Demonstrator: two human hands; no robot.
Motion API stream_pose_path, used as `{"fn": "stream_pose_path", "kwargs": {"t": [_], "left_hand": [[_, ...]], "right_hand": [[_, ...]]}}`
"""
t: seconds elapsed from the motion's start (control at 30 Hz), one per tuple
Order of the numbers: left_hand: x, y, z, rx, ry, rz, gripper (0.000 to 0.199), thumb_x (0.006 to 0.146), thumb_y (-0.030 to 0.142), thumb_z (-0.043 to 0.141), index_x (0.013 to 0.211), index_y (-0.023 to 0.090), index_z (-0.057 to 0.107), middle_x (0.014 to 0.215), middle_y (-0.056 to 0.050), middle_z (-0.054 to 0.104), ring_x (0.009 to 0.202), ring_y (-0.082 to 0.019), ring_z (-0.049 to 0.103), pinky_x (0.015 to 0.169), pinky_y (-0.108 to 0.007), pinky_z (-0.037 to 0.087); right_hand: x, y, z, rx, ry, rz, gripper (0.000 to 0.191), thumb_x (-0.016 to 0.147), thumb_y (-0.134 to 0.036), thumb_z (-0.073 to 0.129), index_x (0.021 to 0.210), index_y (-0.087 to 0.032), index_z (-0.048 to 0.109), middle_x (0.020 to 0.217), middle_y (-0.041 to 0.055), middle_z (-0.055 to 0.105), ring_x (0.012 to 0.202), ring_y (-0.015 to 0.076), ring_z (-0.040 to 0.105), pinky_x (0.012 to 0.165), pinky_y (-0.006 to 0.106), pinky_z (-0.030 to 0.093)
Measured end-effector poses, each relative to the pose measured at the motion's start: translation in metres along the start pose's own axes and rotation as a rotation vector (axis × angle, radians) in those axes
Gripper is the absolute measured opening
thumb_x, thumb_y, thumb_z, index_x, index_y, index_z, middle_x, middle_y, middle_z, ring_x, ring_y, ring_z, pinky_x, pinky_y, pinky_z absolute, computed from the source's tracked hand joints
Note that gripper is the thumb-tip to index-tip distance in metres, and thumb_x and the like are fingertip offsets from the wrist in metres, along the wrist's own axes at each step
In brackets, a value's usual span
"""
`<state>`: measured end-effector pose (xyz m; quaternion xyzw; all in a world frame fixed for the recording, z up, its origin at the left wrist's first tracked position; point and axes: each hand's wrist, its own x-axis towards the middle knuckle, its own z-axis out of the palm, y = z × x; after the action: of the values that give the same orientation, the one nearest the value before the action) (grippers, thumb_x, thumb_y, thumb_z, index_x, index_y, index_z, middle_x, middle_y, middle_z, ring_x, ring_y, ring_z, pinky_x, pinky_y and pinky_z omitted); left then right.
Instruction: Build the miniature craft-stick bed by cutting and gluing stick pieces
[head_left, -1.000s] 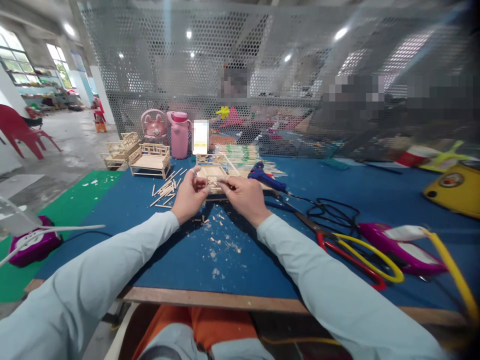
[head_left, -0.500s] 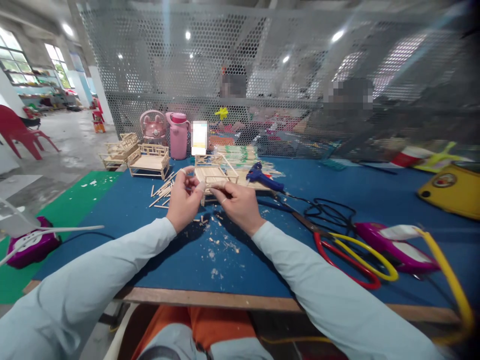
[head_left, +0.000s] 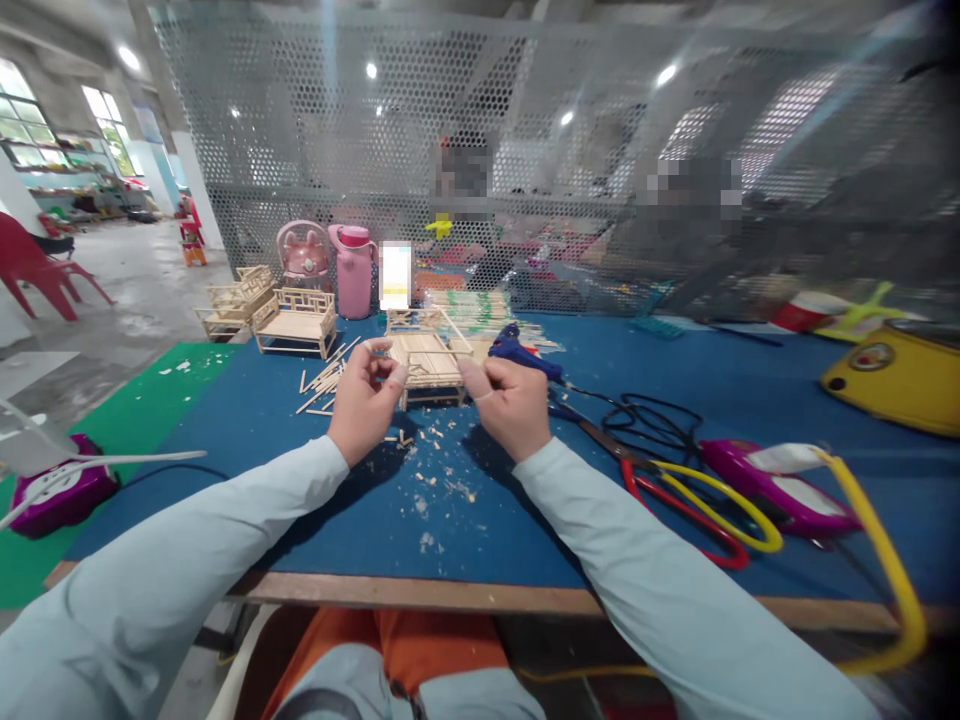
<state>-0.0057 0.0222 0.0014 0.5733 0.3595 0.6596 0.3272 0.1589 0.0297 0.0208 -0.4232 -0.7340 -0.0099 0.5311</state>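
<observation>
A miniature bench made of pale wooden sticks stands before me, its slatted seat and thin rails showing between my hands. At its left front corner my left hand is closed, thumb and fingers pinched on the frame. My right hand is closed at the right front corner, thumb against bent fingers; anything in that pinch is too small to make out. Behind the right hand lies a blue glue gun, partly hidden. Loose short sticks lie left of the bench, partly behind my left hand.
Finished-looking stick benches stand back left, near a pink bottle. Large scissors with red and yellow handles, black cable and a purple power strip lie right. A yellow container sits far right; perforated mesh rises behind.
My right hand has moved right, away from my left hand, to the bench's right front corner. My left hand has stayed at the left corner. The view has shifted slightly.
</observation>
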Motion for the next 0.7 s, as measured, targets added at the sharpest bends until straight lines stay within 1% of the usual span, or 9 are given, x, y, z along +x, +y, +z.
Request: {"fn": "stream_pose_path", "kwargs": {"t": [0.03,0.07,0.13,0.2,0.23,0.3,0.4,0.47,0.7], "left_hand": [[0.000,0.000,0.000,0.008,0.003,0.003,0.026,0.078,0.019,0.055,0.101,0.017,0.044,0.069,0.004,0.050,0.061,-0.007,0.048,0.058,-0.020,0.039],[0.000,-0.001,0.000,0.015,0.002,0.005,0.026,0.078,0.019,0.055,0.101,0.017,0.044,0.069,0.004,0.050,0.061,-0.007,0.048,0.058,-0.020,0.039],[-0.001,-0.001,0.000,0.031,-0.008,0.011,0.026,0.078,0.019,0.055,0.101,0.017,0.044,0.070,0.004,0.051,0.060,-0.007,0.049,0.058,-0.020,0.039],[-0.002,-0.001,0.001,0.065,-0.026,0.021,0.026,0.078,0.019,0.055,0.102,0.017,0.045,0.071,0.003,0.052,0.061,-0.007,0.049,0.059,-0.020,0.039],[-0.003,-0.001,0.001,0.086,-0.037,0.028,0.027,0.078,0.019,0.055,0.102,0.017,0.045,0.071,0.003,0.052,0.061,-0.008,0.050,0.059,-0.021,0.039],[-0.005,-0.001,0.001,0.126,-0.059,0.038,0.028,0.077,0.020,0.056,0.103,0.017,0.045,0.072,0.003,0.053,0.064,-0.008,0.051,0.060,-0.021,0.040],[-0.006,-0.002,0.000,0.150,-0.081,0.042,0.030,0.077,0.020,0.057,0.104,0.017,0.046,0.073,0.002,0.055,0.065,-0.009,0.051,0.061,-0.021,0.040],[-0.006,-0.002,0.000,0.147,-0.088,0.038,0.030,0.077,0.019,0.057,0.105,0.018,0.046,0.074,0.002,0.055,0.065,-0.009,0.051,0.061,-0.021,0.040],[-0.004,-0.003,0.002,0.078,-0.071,0.005,0.029,0.077,0.020,0.057,0.103,0.017,0.045,0.071,0.003,0.054,0.063,-0.008,0.050,0.060,-0.020,0.040]], "right_hand": [[0.001,0.002,-0.002,-0.033,0.010,0.015,0.042,0.079,-0.033,0.053,0.044,-0.021,0.032,0.043,-0.0055,0.030,0.043,0.0080,0.032,0.047,0.024,0.030],[0.001,0.003,-0.003,-0.049,-0.001,0.028,0.036,0.077,-0.030,0.055,0.048,-0.020,0.038,0.045,-0.0054,0.034,0.044,0.0085,0.034,0.048,0.024,0.031],[0.000,0.003,-0.002,-0.050,-0.076,0.004,0.009,0.072,-0.026,0.061,0.070,-0.019,0.055,0.061,-0.0021,0.052,0.053,0.0110,0.045,0.054,0.025,0.038],[-0.002,-0.001,0.002,-0.035,-0.184,-0.097,0.024,0.072,-0.026,0.063,0.094,-0.019,0.058,0.083,0.0038,0.062,0.068,0.0151,0.054,0.064,0.028,0.043],[-0.003,-0.004,0.004,-0.037,-0.224,-0.154,0.024,0.074,-0.027,0.062,0.097,-0.019,0.059,0.089,0.0055,0.063,0.074,0.0167,0.056,0.069,0.030,0.043],[-0.005,-0.009,0.007,-0.074,-0.259,-0.227,0.014,0.080,-0.028,0.057,0.089,-0.019,0.063,0.084,0.0058,0.066,0.079,0.0183,0.058,0.074,0.032,0.041],[-0.007,-0.013,0.009,-0.148,-0.232,-0.214,0.015,0.082,-0.029,0.056,0.075,-0.019,0.065,0.074,0.0045,0.067,0.078,0.0186,0.059,0.076,0.033,0.038],[-0.007,-0.013,0.009,-0.170,-0.211,-0.197,0.016,0.081,-0.030,0.058,0.073,-0.019,0.065,0.073,0.0040,0.067,0.077,0.0184,0.059,0.076,0.034,0.037],[-0.005,-0.011,0.011,-0.185,-0.213,-0.234,0.016,0.082,-0.030,0.057,0.074,-0.019,0.065,0.074,0.0034,0.067,0.077,0.0175,0.058,0.077,0.033,0.035]]}}
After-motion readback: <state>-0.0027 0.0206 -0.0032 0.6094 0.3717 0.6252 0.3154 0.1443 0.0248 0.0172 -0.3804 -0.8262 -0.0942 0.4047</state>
